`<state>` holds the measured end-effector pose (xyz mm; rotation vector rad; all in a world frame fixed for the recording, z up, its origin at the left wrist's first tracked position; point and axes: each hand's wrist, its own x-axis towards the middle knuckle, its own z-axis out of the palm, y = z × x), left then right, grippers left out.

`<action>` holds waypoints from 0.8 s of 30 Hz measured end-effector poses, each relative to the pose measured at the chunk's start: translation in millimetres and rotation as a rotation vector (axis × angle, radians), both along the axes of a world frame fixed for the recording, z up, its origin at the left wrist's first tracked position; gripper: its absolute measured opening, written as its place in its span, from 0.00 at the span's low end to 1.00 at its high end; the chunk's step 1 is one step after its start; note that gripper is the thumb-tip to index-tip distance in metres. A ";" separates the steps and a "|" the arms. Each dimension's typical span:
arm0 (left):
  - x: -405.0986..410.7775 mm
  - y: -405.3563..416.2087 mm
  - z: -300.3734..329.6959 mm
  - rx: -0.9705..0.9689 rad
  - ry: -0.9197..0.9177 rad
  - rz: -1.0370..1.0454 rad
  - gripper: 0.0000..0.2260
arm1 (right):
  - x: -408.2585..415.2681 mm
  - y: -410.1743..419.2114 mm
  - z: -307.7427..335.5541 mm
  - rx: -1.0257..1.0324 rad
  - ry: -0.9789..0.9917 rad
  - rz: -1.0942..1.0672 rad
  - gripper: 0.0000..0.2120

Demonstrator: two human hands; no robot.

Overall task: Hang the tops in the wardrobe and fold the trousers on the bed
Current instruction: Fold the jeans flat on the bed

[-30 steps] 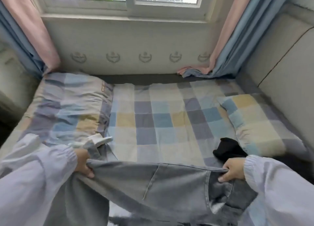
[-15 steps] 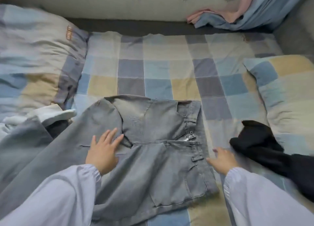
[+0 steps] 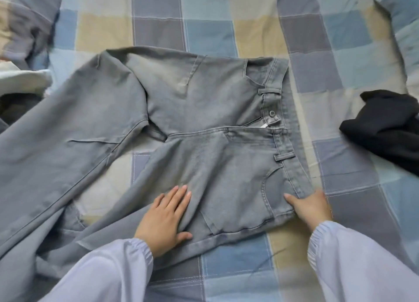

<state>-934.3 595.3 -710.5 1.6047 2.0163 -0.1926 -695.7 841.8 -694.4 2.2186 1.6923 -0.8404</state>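
Note:
Grey denim trousers (image 3: 204, 111) lie spread on the checked bed sheet (image 3: 204, 29), waistband to the right and legs running off to the left. My left hand (image 3: 165, 215) rests flat with straight fingers on the near leg just below the hip. At the near corner of the waistband, my right hand (image 3: 310, 208) holds the denim with its thumb on top; its fingers are blurred at the fabric's edge. The fly is open, with the button showing.
A crumpled black garment (image 3: 385, 129) lies on the sheet to the right of the waistband. A white garment (image 3: 22, 79) and a folded checked duvet (image 3: 22, 18) are at the left. A checked pillow (image 3: 403, 29) sits at the upper right.
The trousers have been laid down flat on the bed. My left hand slid from the far leg to the near one. My right hand moved from the sheet onto the waistband corner.

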 end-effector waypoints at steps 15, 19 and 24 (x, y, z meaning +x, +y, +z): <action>86.5 -12.9 40.3 -0.199 -0.188 -0.129 0.38 | 188.9 12.2 67.0 -0.119 -0.302 0.180 0.17; 76.4 -37.3 36.5 -0.153 -0.201 -0.291 0.29 | 184.3 -16.2 45.0 0.001 -0.353 0.156 0.26; 26.1 -63.5 44.6 -0.220 0.052 -0.209 0.14 | 153.9 -65.6 31.7 0.378 -0.203 0.875 0.40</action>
